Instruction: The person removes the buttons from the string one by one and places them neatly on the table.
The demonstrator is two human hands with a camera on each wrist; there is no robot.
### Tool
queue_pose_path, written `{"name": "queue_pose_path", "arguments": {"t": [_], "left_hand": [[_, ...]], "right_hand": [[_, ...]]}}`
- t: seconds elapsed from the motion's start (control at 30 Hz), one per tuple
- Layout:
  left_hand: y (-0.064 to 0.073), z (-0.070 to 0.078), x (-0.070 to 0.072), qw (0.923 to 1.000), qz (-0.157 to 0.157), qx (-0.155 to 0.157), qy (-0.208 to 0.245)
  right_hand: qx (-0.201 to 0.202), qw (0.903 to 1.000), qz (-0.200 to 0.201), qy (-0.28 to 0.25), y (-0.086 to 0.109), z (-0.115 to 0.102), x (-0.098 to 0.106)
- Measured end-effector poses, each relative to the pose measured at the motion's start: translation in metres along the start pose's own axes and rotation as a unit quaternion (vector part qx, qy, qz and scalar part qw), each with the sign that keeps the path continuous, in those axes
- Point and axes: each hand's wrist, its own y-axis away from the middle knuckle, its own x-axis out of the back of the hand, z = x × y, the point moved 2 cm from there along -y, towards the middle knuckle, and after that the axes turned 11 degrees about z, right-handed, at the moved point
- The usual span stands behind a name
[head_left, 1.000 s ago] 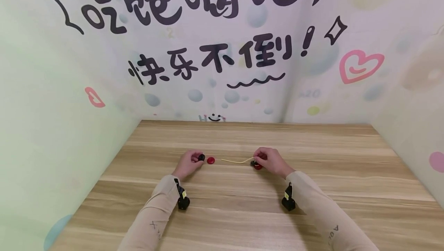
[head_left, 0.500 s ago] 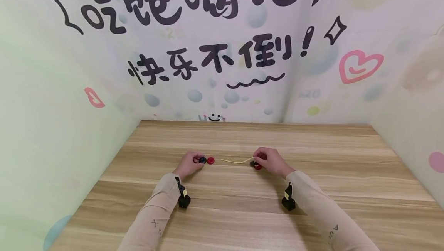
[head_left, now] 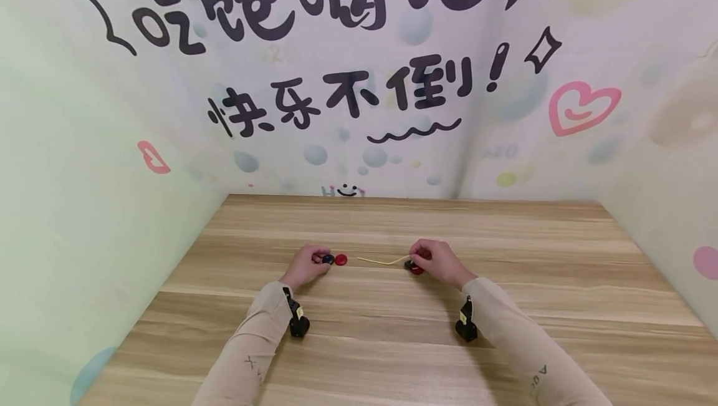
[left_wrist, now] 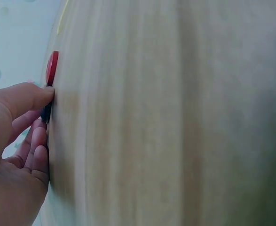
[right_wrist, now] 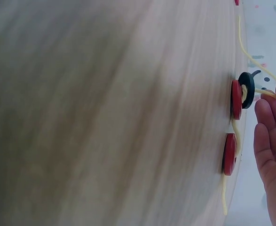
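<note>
My left hand (head_left: 305, 265) grips a dark round button (head_left: 328, 259) by its edges, thumb on the near side and fingers on the far side. The button lies low at the table, right beside a loose red button (head_left: 341, 259). My right hand (head_left: 440, 261) pinches a thin yellow cord (head_left: 386, 263), whose free end reaches left across the table. In the right wrist view, the cord runs through a tilted black button (right_wrist: 248, 89) against a red button (right_wrist: 236, 101). Farther along the cord is another red button (right_wrist: 229, 154), with a cord tail (right_wrist: 224, 197) beyond it.
Wood-grain table (head_left: 370, 343) extends around both hands. A printed cloth wall (head_left: 359, 163) rises behind its back edge, with pale walls at both sides. Small black cameras (head_left: 299, 326) are strapped at both wrists.
My left hand has lowered the dark button from a tilted position and set it flatter, slightly nearer and beside the loose red button. My right hand and the cord have hardly moved.
</note>
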Motion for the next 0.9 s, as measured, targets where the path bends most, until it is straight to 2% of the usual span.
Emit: {"name": "queue_pose_path", "arguments": {"t": [0.2,0.3,0.4,0.57,0.7,0.8,0.9], "left_hand": [[-0.002,0.000,0.000,0.9999,0.011,-0.005,0.012],[-0.003,0.007,-0.001,0.9993,0.024,-0.011,0.027],[-0.005,0.021,-0.008,0.9974,0.032,-0.026,0.059],[-0.008,0.048,-0.031,0.9905,0.022,-0.050,0.127],[-0.006,0.066,-0.052,0.9848,-0.001,-0.058,0.164],[-0.005,0.078,-0.066,0.9840,-0.019,-0.052,0.169],[-0.004,0.085,-0.079,0.9863,-0.031,-0.044,0.156]], "right_hand": [[0.004,1.0000,-0.005,-0.006,0.000,-0.001,0.000],[0.005,0.9999,-0.007,-0.010,-0.001,-0.003,0.000],[0.001,0.9999,-0.001,-0.010,-0.002,-0.003,0.001],[-0.021,0.9996,0.006,-0.017,-0.003,-0.003,0.001],[-0.032,0.9991,0.003,-0.028,-0.004,-0.003,0.001],[-0.035,0.9988,0.003,-0.035,-0.004,-0.004,0.000],[-0.035,0.9985,0.005,-0.041,-0.004,-0.004,0.001]]}}
